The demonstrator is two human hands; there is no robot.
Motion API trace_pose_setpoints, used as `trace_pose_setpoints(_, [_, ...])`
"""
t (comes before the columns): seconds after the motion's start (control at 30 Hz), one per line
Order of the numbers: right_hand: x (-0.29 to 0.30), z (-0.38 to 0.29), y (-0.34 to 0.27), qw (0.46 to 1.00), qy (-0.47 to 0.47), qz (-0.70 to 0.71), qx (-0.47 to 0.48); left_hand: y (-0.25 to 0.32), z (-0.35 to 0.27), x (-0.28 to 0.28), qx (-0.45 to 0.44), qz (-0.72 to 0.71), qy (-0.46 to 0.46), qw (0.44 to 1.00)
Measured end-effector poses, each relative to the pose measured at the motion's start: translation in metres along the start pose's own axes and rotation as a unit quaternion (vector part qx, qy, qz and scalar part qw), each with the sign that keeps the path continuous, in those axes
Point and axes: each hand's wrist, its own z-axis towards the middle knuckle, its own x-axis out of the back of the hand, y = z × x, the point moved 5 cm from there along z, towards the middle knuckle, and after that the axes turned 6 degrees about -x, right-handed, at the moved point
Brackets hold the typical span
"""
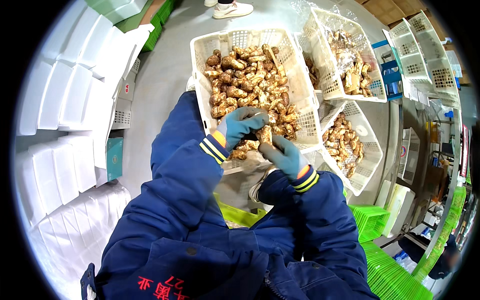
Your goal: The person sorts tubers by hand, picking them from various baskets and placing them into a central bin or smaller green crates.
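A brown-and-cream mushroom with a thick stem [264, 135] is held between my two gloved hands, above the near side of a white plastic crate [206, 80]. My left hand [242, 126], in a blue-grey coated glove, grips its upper part. My right hand [287, 156], gloved alike, has its fingers at the lower end of the stem. Whether a small tool sits in the right hand cannot be seen. A heap of similar mushrooms [247, 80] fills much of the crate. More mushrooms [242, 150] lie just below my left hand, partly covered by it.
To the right stand a plastic-lined crate of mushrooms [326, 80] and a smaller mushroom crate [369, 150]. White foam boxes [63, 97] are stacked at left. Green baskets [390, 270] sit at lower right. A yellow-green crate [240, 213] is between my legs. Another person's shoe [232, 10] shows ahead.
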Motion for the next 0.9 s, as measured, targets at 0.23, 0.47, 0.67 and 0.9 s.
trace_pose_setpoints(0.23, [-0.002, 0.001, 0.003, 0.995, 0.080, -0.039, 0.040, -0.009, -0.003, 0.012, 0.099, 0.052, 0.059, 0.992])
trace_pose_setpoints(0.47, [0.001, -0.003, 0.006, 0.977, -0.048, 0.187, -0.091, -0.004, 0.000, 0.007, -0.033, 0.036, -0.028, 0.998])
trace_pose_setpoints(0.67, [0.177, -0.104, 0.028, 0.913, 0.267, 0.259, 0.164, 0.009, -0.001, 0.039, -0.011, -0.087, 0.175, 0.981])
trace_pose_setpoints(0.9, [0.192, -0.203, 0.341, 0.729, 0.430, 0.424, -0.322, 0.002, -0.002, 0.044, -0.013, -0.090, 0.221, 0.971])
